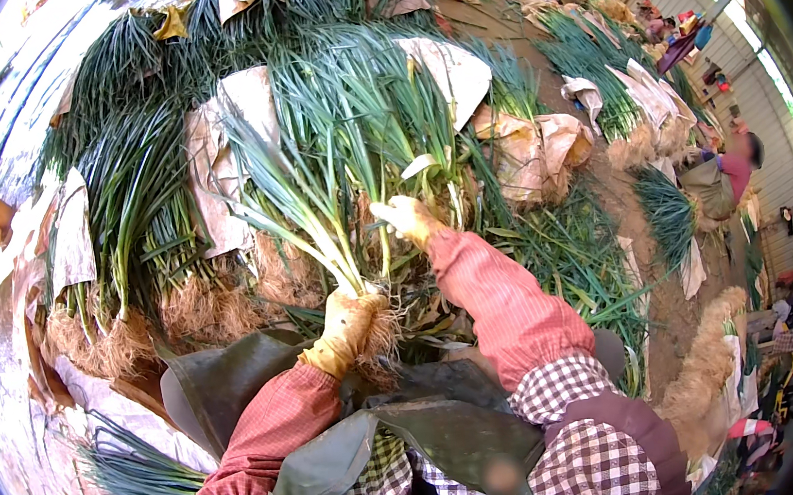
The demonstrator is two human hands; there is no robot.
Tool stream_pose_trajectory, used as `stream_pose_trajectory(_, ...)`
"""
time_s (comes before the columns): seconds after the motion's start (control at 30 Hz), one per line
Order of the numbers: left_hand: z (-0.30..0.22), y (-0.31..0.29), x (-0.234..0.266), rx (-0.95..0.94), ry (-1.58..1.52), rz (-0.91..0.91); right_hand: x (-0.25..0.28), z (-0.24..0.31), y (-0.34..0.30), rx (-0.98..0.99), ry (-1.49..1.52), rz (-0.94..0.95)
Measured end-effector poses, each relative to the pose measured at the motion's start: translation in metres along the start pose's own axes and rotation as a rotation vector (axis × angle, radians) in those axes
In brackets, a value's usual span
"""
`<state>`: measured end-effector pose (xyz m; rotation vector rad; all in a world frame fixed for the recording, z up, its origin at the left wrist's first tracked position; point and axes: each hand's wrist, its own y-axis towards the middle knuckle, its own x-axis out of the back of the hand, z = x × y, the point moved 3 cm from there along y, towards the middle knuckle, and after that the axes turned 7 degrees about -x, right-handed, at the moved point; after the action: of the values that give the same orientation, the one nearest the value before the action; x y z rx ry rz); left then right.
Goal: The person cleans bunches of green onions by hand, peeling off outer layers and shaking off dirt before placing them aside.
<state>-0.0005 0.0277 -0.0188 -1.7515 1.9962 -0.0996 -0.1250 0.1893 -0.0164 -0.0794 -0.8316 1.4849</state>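
Note:
My left hand (pixel 347 329), in a yellowish glove, is closed around the lower stems of a bunch of green onions (pixel 325 241). Pale, stringy roots hang from the bunch beside that glove. My right hand (pixel 410 219), gloved the same way, is up and to the right of it. Its fingertips are pinched at a single green onion stalk (pixel 385 249) that stands apart from the bunch. Behind both hands, more green onions (pixel 341 107) lean with their leaves pointing away from me. A dark green apron (pixel 409 442) covers my lap.
Rooted bundles of green onions (pixel 132 199) stand at the left, with pale sheets (pixel 212 171) between them. Loose leaves (pixel 565 267) cover the ground at right. A small bundle (pixel 138 468) lies at lower left. Other people (pixel 726 176) sit among bundles at far right.

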Motion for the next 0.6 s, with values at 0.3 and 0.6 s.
stream_pose_trajectory(0.3, 0.008, 0.01, 0.022, 0.034, -0.133, -0.194, -0.003, 0.051, -0.1, 0.374, 0.288, -0.104)
stream_pose_trajectory(0.6, 0.008, 0.011, 0.013, -0.024, 0.025, -0.231, 0.13, -0.073, -0.146, 0.341, 0.872, -0.509)
